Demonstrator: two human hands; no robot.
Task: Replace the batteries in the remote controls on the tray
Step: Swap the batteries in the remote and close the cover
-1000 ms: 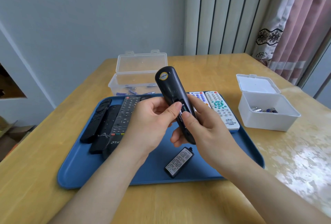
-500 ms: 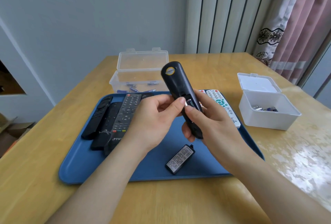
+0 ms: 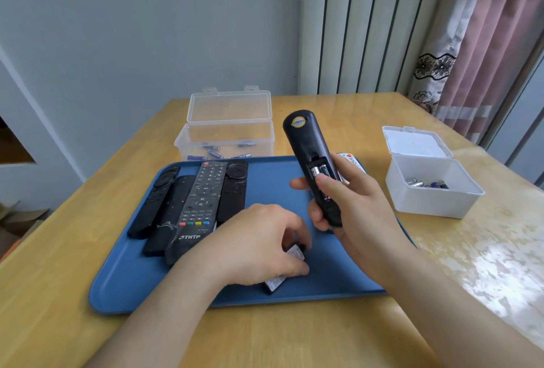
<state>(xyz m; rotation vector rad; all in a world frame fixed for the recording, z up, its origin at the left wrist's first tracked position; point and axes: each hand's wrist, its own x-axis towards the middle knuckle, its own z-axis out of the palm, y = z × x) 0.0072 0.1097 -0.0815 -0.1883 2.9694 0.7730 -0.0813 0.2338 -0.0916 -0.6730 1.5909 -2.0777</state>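
My right hand (image 3: 357,206) holds a black remote (image 3: 307,147) upright above the blue tray (image 3: 117,288), back side toward me. Its battery bay is uncovered and shows batteries (image 3: 321,170) inside. My left hand (image 3: 259,245) is low on the tray, fingers closed around the loose battery cover (image 3: 278,281), which lies on the tray and is mostly hidden beneath the hand. Several black remotes (image 3: 203,200) lie side by side on the tray's left part. A white remote (image 3: 350,158) peeks out behind my right hand.
A clear open box (image 3: 226,132) with blue batteries stands behind the tray. A white open box (image 3: 429,182) holding a few batteries sits to the right. The wooden table (image 3: 323,335) continues toward me; a glossy patterned cover lies on its right side.
My left hand left the held remote and dropped to the battery cover on the tray. The right hand keeps the remote up, its battery bay now in plain sight.
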